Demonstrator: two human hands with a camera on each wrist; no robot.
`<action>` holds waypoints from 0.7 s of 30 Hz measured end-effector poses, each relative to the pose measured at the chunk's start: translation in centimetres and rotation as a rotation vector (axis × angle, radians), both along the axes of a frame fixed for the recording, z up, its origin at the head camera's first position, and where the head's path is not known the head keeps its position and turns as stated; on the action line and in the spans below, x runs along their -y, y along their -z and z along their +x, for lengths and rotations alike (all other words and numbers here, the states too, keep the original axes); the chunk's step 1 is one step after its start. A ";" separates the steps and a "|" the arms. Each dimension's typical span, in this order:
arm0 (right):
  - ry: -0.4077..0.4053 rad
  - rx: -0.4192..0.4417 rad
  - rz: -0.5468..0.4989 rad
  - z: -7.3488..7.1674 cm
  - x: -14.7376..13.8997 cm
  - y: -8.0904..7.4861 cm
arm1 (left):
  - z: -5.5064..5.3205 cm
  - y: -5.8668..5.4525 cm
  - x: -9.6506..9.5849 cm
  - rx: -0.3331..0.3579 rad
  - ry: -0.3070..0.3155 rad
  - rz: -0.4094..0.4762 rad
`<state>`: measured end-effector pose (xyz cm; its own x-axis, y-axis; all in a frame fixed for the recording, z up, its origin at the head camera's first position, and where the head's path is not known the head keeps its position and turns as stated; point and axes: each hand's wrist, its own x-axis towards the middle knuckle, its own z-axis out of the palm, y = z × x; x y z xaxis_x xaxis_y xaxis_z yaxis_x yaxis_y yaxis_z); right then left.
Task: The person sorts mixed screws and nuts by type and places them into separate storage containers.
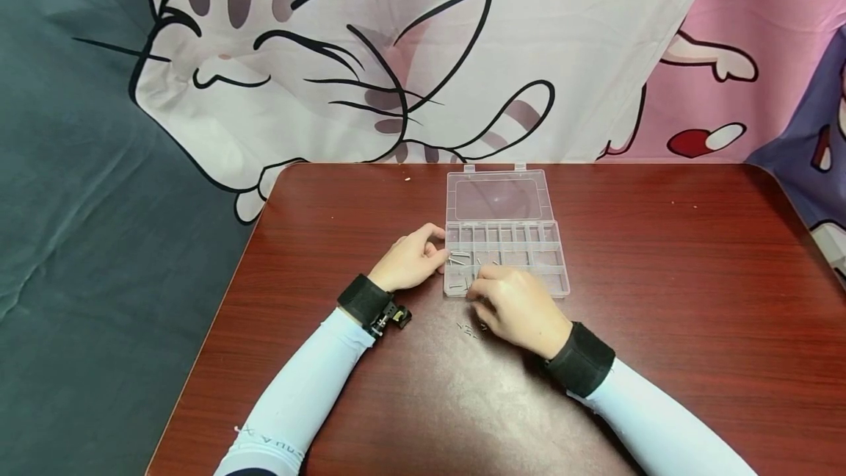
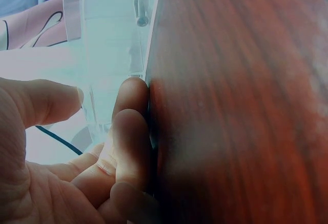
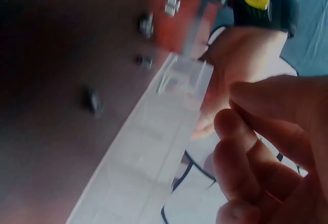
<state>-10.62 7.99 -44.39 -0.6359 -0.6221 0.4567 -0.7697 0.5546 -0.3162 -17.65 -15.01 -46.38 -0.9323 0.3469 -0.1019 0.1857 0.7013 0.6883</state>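
A clear plastic compartment box (image 1: 560,259) lies on the table, its lid (image 1: 499,197) folded back at the far side. Thin metal screws (image 1: 458,256) sit in its left compartments. My left hand (image 1: 408,259) is at the box's left wall; in the left wrist view its loosely bent fingers (image 2: 132,131) lie along that wall, thumb apart. Over the near edge hovers my right hand (image 1: 518,307), thumb and index fingertips together in the right wrist view; I cannot tell whether a screw is between them. More small screws (image 1: 466,330) lie on the table before the box.
The reddish-brown wooden table (image 1: 674,278) runs out to both sides of the box. Behind its far edge hangs a cloth (image 1: 581,57) printed with cartoon animals. A tiny pale bit (image 1: 407,179) lies near the back edge.
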 end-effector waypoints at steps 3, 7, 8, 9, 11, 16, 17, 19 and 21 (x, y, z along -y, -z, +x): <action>-0.023 0.017 0.025 0.6 0.5 0.4 | 0.0 0.0 0.0 -0.006 0.002 -0.004; -0.031 0.019 0.080 1.2 1.0 1.0 | 0.0 0.0 0.1 -0.006 0.003 -0.006; -0.032 0.018 0.094 1.3 1.1 1.1 | 0.0 0.0 0.0 -0.006 0.002 -0.005; -0.032 0.019 0.106 1.4 1.2 1.2 | 0.0 0.0 0.0 -0.005 0.002 -0.005; -0.031 0.020 0.123 1.5 1.3 1.4 | 0.0 0.0 0.0 -0.004 0.002 -0.003; -0.020 0.013 0.150 1.7 1.6 1.7 | 0.0 0.0 0.0 -0.008 0.004 -0.003; -0.016 0.012 0.155 1.8 1.6 1.8 | 0.0 0.0 0.0 -0.009 0.003 -0.004; -0.014 0.010 0.158 1.8 1.6 1.9 | 0.0 0.0 0.0 -0.010 0.000 -0.006; -0.012 0.009 0.159 1.8 1.6 1.9 | 0.0 0.1 0.0 -0.010 -0.002 -0.008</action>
